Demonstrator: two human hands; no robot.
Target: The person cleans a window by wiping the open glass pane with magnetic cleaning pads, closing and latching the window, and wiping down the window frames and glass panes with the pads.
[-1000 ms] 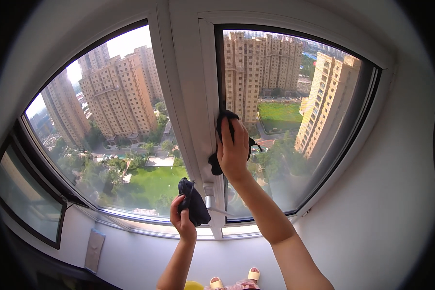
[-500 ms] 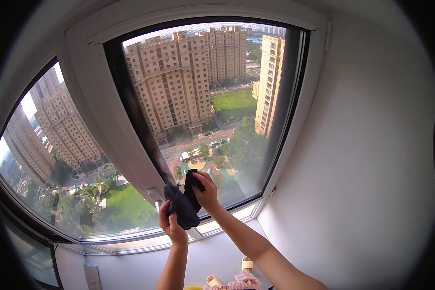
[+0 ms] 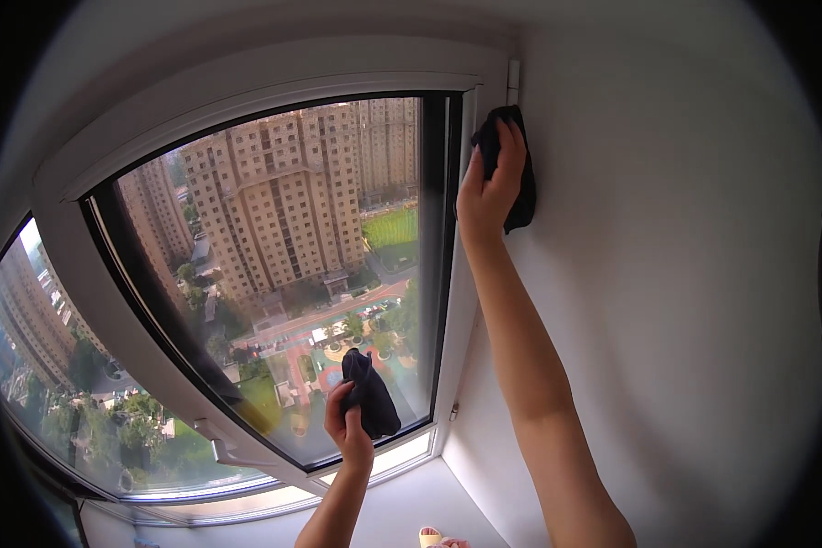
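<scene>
Right hand (image 3: 491, 199): raised, its fingers and thumb grasping a black cloth (image 3: 524, 203) at the upper right side of the white window frame (image 3: 458, 324), beside the pale wall (image 3: 667, 274) and just below a hinge (image 3: 513, 80); whether the cloth touches the wall cannot be told. Left hand (image 3: 350, 440): lower, gripping a bunched dark blue cloth (image 3: 374, 406) before the lower part of the pane (image 3: 283, 201). A window handle (image 3: 217, 449) lies to its left.

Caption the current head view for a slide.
Right hand holds a black cloth by the window frame; left hand holds a dark cloth before the glass.
</scene>
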